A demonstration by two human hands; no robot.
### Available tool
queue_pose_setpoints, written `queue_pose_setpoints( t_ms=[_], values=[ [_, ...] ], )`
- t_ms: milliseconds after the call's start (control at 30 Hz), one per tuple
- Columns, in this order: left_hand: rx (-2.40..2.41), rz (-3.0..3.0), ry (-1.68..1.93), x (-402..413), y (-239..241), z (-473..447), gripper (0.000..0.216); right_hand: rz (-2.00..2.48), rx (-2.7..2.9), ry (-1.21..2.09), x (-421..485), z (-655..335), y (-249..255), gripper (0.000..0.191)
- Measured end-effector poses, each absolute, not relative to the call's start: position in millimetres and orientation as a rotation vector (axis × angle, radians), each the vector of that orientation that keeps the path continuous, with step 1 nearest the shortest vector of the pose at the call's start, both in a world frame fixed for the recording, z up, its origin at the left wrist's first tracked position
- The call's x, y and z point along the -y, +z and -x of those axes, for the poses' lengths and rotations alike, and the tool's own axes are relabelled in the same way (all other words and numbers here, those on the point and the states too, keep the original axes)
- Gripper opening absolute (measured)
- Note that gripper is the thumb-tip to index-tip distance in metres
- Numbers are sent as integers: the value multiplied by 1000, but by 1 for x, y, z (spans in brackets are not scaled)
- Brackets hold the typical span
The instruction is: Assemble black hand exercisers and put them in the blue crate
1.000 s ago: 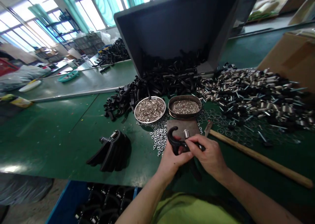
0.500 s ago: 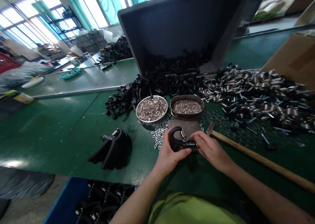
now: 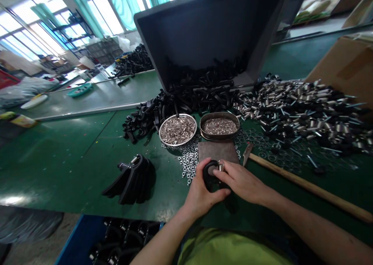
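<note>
A black hand grip strengthener [image 3: 207, 175] with a metal coil spring [image 3: 221, 166] is held between my two hands just in front of a flat metal plate [image 3: 218, 150]. My left hand [image 3: 199, 197] wraps around its curved black end, thumb below. From the other side my right hand [image 3: 246, 182] closes on it near the spring, with fingertips against the black body. Much of the strengthener is covered by my fingers. To the left, several similar black strengtheners [image 3: 131, 179] stand bunched together on the green table [image 3: 72, 148].
A round dish [image 3: 177, 129] and an oval tin [image 3: 220, 126] hold small metal pins. Loose nuts [image 3: 188, 164] lie beside the plate. At right are a wooden-handled hammer [image 3: 305, 187], rings and a heap of springs and knobs [image 3: 314, 113]. Behind stands a tipped grey bin [image 3: 204, 32].
The hand grip strengthener has been turned, so its printed handle no longer shows. My right hand has shifted left and closer to my left hand, over the spring end.
</note>
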State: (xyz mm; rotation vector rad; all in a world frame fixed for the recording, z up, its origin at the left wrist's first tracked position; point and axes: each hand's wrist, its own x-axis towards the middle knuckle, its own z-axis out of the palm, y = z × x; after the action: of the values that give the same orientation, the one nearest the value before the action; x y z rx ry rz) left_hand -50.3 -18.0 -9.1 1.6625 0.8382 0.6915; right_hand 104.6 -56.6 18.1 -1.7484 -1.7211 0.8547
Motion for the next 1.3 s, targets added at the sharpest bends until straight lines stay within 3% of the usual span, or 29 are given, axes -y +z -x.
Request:
queue_pose_setpoints(
  t_ms=[333, 700, 900, 1033, 1300],
  values=[
    [-733, -1614, 611, 10, -7, 42, 80, 1916, 1857, 766, 47, -108, 20, 21],
    [-833, -1678, 484, -22, -22, 33, 82, 2114, 2308, 697, 8, -134, 27, 41],
    [-1316, -2191, 830, -96, -8, 54, 25, 1996, 2188, 313, -63, -119, 36, 24],
    [-1720, -2363, 596, -139, 0, 62, 19, 1978, 2100, 198, -109, -84, 25, 30],
    [-1753, -2404, 474, -151, -7, 58, 15, 1995, 1944, 250, -140, -64, 2, 22]
  ],
)
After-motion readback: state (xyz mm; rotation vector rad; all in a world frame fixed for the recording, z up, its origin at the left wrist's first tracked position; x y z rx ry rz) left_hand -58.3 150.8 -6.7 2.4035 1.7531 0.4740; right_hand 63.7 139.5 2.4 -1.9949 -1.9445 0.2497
